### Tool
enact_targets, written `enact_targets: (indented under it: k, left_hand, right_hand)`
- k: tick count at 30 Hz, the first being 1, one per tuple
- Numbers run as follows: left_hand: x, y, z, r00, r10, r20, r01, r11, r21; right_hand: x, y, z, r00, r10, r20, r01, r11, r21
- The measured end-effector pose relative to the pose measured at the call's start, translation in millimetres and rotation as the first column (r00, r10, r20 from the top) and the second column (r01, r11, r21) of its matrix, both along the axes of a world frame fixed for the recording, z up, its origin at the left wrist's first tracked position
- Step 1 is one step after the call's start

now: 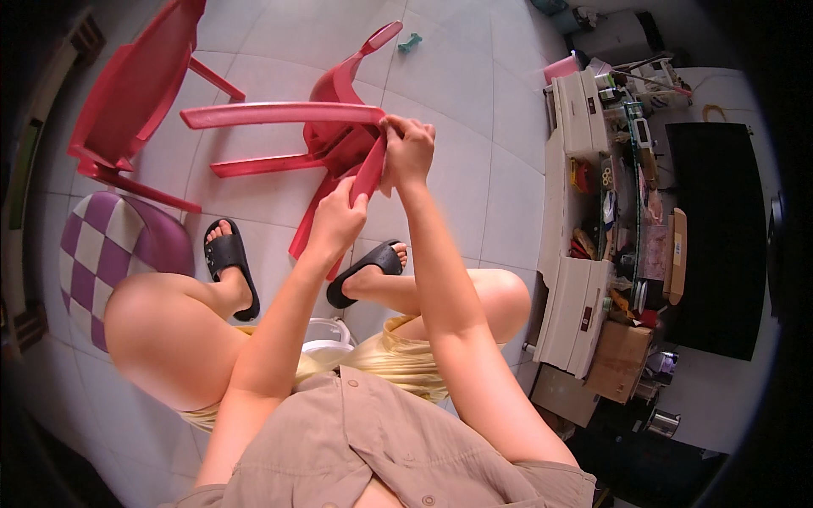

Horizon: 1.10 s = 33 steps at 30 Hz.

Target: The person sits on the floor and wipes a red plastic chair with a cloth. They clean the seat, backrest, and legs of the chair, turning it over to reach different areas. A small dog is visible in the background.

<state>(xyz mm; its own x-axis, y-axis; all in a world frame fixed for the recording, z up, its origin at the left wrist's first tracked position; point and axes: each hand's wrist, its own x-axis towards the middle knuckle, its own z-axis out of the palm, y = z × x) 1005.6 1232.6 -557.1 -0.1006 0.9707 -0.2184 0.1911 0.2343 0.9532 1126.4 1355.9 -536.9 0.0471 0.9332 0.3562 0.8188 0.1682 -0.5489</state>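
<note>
A red plastic chair [337,142] lies tipped over in front of me, its legs pointing left and toward me. My right hand [408,152] is closed around the corner where a long leg meets the chair's frame. Just below it, my left hand [340,217] grips a red bar of the same chair, thumb on top. Both palms are hidden, so I cannot tell whether anything small lies under the fingers.
A second red chair [135,93] stands at the far left, beside a purple-and-white checkered stool [106,254]. A small teal object [410,42] lies on the tiled floor. A white bucket [326,339] sits between my legs. On the right, a cluttered white cabinet [572,305] holds a cardboard box [620,360].
</note>
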Motion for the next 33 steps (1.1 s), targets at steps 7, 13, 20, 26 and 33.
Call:
enact_targets:
  k: [7, 13, 20, 26, 33]
  left_hand:
    - [-13.6, 11.5, -27.6, 0.705, 0.009, 0.709, 0.105, 0.988, -0.116]
    - [-15.0, 9.6, -22.8, 0.602, 0.152, 0.784, 0.138, 0.947, -0.29]
    - [-10.5, 6.6, -30.1, 0.674, 0.127, 0.728, 0.048, 0.976, -0.214]
    - [-14.8, -0.7, -3.6, 0.803, 0.079, 0.591, 0.054, 0.977, -0.205]
    - [-17.9, 9.2, 14.4, 0.813, 0.061, 0.579, 0.063, 0.979, -0.192]
  right_hand:
    - [-0.3, -95.4, 4.5, 0.976, 0.211, -0.047, -0.207, 0.975, 0.086]
    - [-23.7, -165.2, 27.0, 0.932, 0.351, -0.087, -0.352, 0.936, 0.006]
    - [-27.9, -125.5, 24.0, 0.969, 0.239, -0.057, -0.238, 0.971, 0.018]
    - [-18.3, -44.0, 10.1, 0.99, 0.138, -0.001, -0.138, 0.99, 0.039]
    - [-18.7, -7.6, -0.4, 0.991, 0.024, -0.135, -0.02, 0.999, 0.028]
